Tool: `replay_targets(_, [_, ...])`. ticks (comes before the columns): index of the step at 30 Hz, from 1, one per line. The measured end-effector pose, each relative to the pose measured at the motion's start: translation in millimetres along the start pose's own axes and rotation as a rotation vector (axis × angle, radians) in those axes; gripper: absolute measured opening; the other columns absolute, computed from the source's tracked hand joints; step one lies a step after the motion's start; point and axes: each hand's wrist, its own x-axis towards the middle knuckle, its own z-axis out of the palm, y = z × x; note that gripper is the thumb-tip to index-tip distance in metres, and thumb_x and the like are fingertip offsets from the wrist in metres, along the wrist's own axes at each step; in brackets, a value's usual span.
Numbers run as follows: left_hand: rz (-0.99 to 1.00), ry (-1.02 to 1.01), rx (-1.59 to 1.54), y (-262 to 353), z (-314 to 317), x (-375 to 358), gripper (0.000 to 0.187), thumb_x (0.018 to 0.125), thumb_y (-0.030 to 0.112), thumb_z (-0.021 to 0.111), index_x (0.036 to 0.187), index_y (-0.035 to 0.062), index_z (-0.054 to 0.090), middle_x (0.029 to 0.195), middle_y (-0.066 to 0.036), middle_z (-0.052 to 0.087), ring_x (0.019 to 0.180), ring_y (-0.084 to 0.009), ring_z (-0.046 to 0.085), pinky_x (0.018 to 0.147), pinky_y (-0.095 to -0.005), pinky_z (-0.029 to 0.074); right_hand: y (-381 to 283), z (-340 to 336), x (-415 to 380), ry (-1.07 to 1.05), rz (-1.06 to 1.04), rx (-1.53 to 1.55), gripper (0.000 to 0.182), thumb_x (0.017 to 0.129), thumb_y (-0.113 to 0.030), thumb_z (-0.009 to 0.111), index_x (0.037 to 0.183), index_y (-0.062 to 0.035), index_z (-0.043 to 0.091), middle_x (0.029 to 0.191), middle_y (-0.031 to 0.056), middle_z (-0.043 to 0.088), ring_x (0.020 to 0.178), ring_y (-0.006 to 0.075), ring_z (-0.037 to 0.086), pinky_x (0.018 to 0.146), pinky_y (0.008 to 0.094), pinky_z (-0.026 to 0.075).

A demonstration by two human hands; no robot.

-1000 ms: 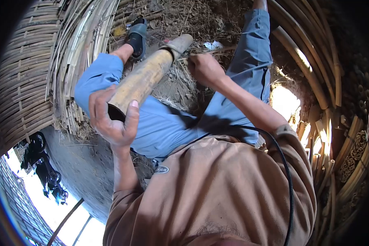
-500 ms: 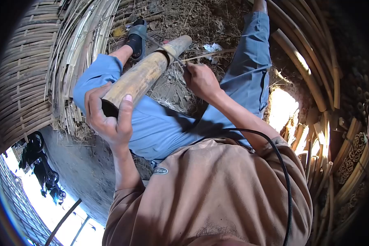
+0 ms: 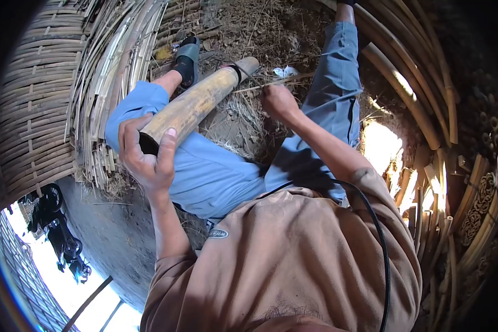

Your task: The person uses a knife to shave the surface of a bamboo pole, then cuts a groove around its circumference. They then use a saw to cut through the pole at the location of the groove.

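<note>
My left hand (image 3: 145, 152) grips the near, hollow end of a thick bamboo tube (image 3: 191, 102), with the thumb on top and the fingers round its left side. The tube slants away between my legs, and its far part shows a dark cut ring. My right hand (image 3: 280, 102) is closed in a fist to the right of that cut. A thin, blade-like tool was plain in this fist a moment ago; now it is blurred and hard to make out near the tube.
Split bamboo strips (image 3: 102, 83) lie in a bundle at left beside a woven bamboo panel (image 3: 33, 99). Long curved poles (image 3: 404, 77) and cut pieces lie at right. White scrap (image 3: 285, 72) rests on the littered ground. A black cable (image 3: 379, 232) runs over my shirt.
My right hand has moved right and slightly down, away from the tube. The tube's far end has dipped a little, while my left hand keeps its hold.
</note>
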Motion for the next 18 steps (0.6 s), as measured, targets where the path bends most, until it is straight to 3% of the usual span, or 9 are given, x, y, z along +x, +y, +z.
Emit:
replay_targets(2, [0.015, -0.007, 0.020, -1, 2, 9, 0.035, 0.076, 0.025, 0.076, 0.099, -0.0003, 0.065, 0.094, -0.017, 0.064, 0.086, -0.0345, 0.064, 0.079, -0.0434, 0.050, 3, -6, 9, -0.042, 0.039, 0.014, 0.026, 0.093, -0.018, 0.057, 0.083, 0.0032, 0.068, 0.080, 0.0289, 0.068, 0.078, 0.0471, 0.068, 0.074, 0.0552, 0.055])
replay_targets(6, [0.018, -0.021, 0.046, -10, 0, 32, 0.034, 0.077, 0.026, 0.076, 0.098, 0.0014, 0.066, 0.092, -0.016, 0.065, 0.084, -0.0334, 0.065, 0.077, -0.0423, 0.051, -67, -35, -21, 0.064, -0.139, 0.130, 0.028, 0.092, -0.015, 0.055, 0.073, 0.0036, 0.066, 0.081, 0.0321, 0.067, 0.078, 0.0462, 0.069, 0.074, 0.0567, 0.056])
replay_targets(8, [-0.065, -0.020, -0.003, -10, 0, 52, 0.032, 0.076, 0.027, 0.076, 0.096, 0.0026, 0.067, 0.088, -0.015, 0.067, 0.082, -0.0325, 0.066, 0.076, -0.0395, 0.051, -69, -19, -25, 0.133, -0.147, 0.193, 0.027, 0.092, -0.015, 0.055, 0.077, 0.0033, 0.068, 0.081, 0.0321, 0.067, 0.080, 0.0480, 0.068, 0.077, 0.0574, 0.055])
replay_targets(10, [-0.145, -0.051, -0.017, -18, -2, 67, 0.033, 0.076, 0.027, 0.076, 0.094, 0.0014, 0.067, 0.087, -0.015, 0.068, 0.080, -0.0312, 0.065, 0.076, -0.0380, 0.050, -42, 0, -15, 0.071, -0.006, 0.149, 0.025, 0.092, -0.015, 0.056, 0.083, 0.0044, 0.070, 0.082, 0.0332, 0.067, 0.082, 0.0490, 0.068, 0.078, 0.0573, 0.054])
replay_targets(15, [-0.142, -0.053, -0.062, -26, 8, 94, 0.031, 0.076, 0.028, 0.075, 0.091, 0.0015, 0.069, 0.085, -0.015, 0.068, 0.076, -0.0284, 0.063, 0.074, -0.0362, 0.050, -62, -23, -4, 0.039, 0.050, 0.236, 0.023, 0.090, -0.014, 0.058, 0.091, 0.0063, 0.070, 0.085, 0.0343, 0.067, 0.085, 0.0513, 0.067, 0.080, 0.0567, 0.053])
replay_targets(16, [-0.162, -0.057, -0.067, -25, 9, 98, 0.031, 0.076, 0.028, 0.074, 0.091, 0.0015, 0.069, 0.084, -0.015, 0.068, 0.076, -0.0280, 0.063, 0.074, -0.0359, 0.049, -74, -31, -11, 0.029, 0.003, 0.245, 0.023, 0.089, -0.013, 0.059, 0.097, 0.0062, 0.068, 0.086, 0.0330, 0.067, 0.085, 0.0502, 0.067, 0.080, 0.0564, 0.054])
replay_targets(18, [-0.161, -0.037, -0.085, -29, 13, 103, 0.030, 0.077, 0.028, 0.074, 0.090, 0.0017, 0.069, 0.081, -0.015, 0.068, 0.074, -0.0275, 0.063, 0.072, -0.0353, 0.049, -85, -31, -26, 0.132, -0.156, 0.232, 0.022, 0.090, -0.014, 0.060, 0.095, 0.0059, 0.068, 0.085, 0.0315, 0.068, 0.085, 0.0493, 0.068, 0.078, 0.0560, 0.054])
